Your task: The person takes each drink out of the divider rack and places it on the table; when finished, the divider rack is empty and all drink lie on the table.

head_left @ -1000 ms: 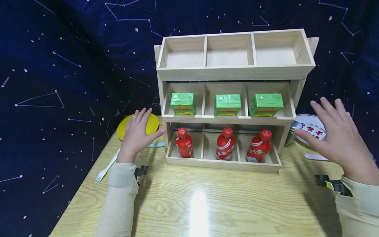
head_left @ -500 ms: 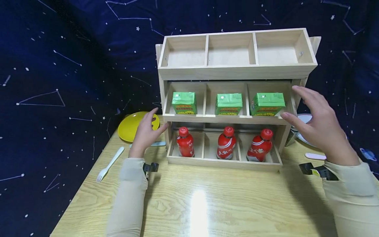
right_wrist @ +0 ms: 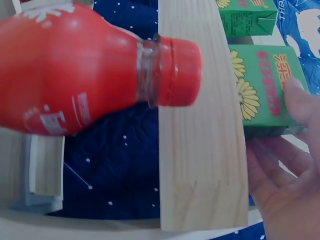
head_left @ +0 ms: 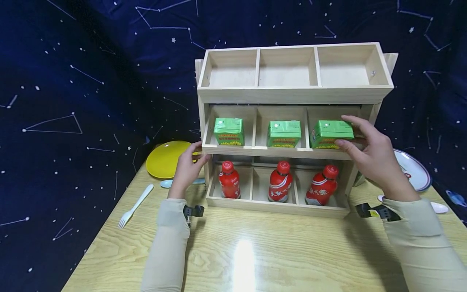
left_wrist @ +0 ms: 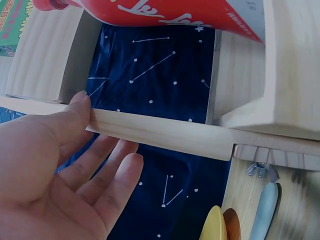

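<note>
My right hand [head_left: 375, 156] grips the right-hand green drink carton [head_left: 332, 134] in the middle tier of the wooden rack [head_left: 295, 95]. In the right wrist view the thumb [right_wrist: 296, 95] lies on the carton's printed front, with the other fingers along its side. Two more green cartons, a left one [head_left: 228, 132] and a centre one [head_left: 284, 134], stand in the other compartments. My left hand [head_left: 187, 168] holds the rack's left upright; the left wrist view shows the thumb on one side of the wood [left_wrist: 165, 132] and the fingers on the other.
Red bottles [head_left: 280, 181] occupy the bottom tier. A yellow plate [head_left: 166, 160], a light-blue utensil [head_left: 166, 183] and a white fork [head_left: 136, 206] lie left of the rack. A white plate [head_left: 414, 172] and pale utensil [head_left: 439, 207] are at the right. Dark cloth hangs behind.
My right hand has moved left from beside the rack onto the right-hand carton and taken hold of it. The left hand has moved right, from over the yellow plate to the rack's left upright.
</note>
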Motion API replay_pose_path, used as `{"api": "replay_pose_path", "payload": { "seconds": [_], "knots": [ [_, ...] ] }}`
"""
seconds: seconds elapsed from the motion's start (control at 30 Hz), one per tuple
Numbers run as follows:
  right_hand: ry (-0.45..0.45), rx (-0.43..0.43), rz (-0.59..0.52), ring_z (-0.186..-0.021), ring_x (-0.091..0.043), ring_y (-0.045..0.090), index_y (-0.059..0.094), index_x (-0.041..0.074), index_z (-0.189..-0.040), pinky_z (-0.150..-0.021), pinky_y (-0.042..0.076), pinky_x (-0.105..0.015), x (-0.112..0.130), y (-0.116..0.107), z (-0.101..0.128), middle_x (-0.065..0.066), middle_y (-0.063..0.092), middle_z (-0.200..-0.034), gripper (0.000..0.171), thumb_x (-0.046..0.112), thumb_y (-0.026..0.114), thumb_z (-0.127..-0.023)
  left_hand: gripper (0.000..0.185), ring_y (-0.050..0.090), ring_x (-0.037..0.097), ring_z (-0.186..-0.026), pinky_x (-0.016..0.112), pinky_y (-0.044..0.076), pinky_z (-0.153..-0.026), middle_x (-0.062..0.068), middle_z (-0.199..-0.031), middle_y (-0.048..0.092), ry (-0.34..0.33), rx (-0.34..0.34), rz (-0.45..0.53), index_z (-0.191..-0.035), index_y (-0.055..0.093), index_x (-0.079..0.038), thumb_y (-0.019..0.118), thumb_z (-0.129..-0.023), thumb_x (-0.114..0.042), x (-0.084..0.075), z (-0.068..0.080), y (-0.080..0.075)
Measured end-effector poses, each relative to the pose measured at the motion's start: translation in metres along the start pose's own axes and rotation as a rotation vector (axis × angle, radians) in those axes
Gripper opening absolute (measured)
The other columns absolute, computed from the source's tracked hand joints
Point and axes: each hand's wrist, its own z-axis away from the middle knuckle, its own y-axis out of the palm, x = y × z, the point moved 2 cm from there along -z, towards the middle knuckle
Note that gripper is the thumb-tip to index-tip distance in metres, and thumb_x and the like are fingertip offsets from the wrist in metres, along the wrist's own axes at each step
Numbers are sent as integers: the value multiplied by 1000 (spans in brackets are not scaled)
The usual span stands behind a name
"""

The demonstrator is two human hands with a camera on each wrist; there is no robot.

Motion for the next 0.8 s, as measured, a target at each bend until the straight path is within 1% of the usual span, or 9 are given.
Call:
{"api": "replay_pose_path", "payload": {
  "seconds": [0.1, 0.17, 0.27, 0.4, 0.57, 0.63, 0.7, 0.8],
  "knots": [
    [-21, -60, -34, -99, 0, 55, 51, 10, -142, -79, 44, -3, -1, 4, -1, 6, 58, -115, 64, -9, 72, -84, 47, 63, 31, -109, 43, 56, -89, 11, -130, 58, -5, -7, -2, -139, 53, -16, 68, -95, -21, 1, 0, 0],
    [-32, -98, -46, -99, -2, 55, 53, 6, -139, -78, 45, -4, -1, 7, -2, 12, 56, -114, 62, -13, 72, -83, 47, 63, 30, -109, 43, 56, -89, 10, -129, 59, -5, -9, 1, -139, 53, -16, 68, -95, -22, 0, 0, 1],
    [-44, -141, -55, -99, -2, 56, 53, 2, -137, -78, 45, -5, -1, 11, -3, 14, 54, -115, 61, -16, 71, -81, 48, 63, 30, -110, 43, 55, -90, 10, -129, 59, -12, -3, 1, -140, 53, -17, 68, -95, -24, 1, 0, 1],
    [-43, -194, -43, -103, -2, 55, 53, 1, -136, -82, 45, -6, 2, 10, -4, 13, 54, -118, 60, -15, 70, -81, 48, 62, 30, -110, 43, 55, -90, 10, -129, 59, -20, -4, 1, -140, 53, -17, 68, -95, -24, 3, 1, 1],
    [-53, -289, -52, -104, -7, 57, 53, 0, -135, -82, 46, -8, 16, -2, -4, 4, 60, -119, 58, -16, 69, -82, 48, 62, 30, -111, 43, 55, -90, 10, -130, 58, -29, -6, -2, -141, 52, -18, 67, -96, -25, 4, 3, 0],
    [-55, -320, -57, -104, -9, 58, 54, 1, -135, -84, 47, -9, 22, -10, -4, 1, 61, -119, 56, -15, 69, -83, 48, 62, 30, -112, 43, 55, -91, 10, -131, 58, -32, -8, -4, -141, 52, -18, 67, -96, -26, 4, 3, 0],
    [-55, -341, -43, -107, -9, 58, 53, 2, -135, -87, 47, -11, 29, -18, -2, 1, 61, -121, 54, -12, 67, -85, 48, 62, 30, -112, 43, 55, -91, 10, -131, 58, -27, -9, -1, -141, 52, -18, 67, -96, -26, 4, 3, 0],
    [-64, -368, -12, -107, -8, 58, 53, 2, -135, -88, 47, -11, 36, -32, 3, 7, 61, -120, 52, -9, 67, -87, 48, 62, 30, -111, 43, 55, -90, 10, -130, 58, -15, 0, 10, -141, 53, -17, 68, -95, -26, 2, 2, 1]
  ]
}}
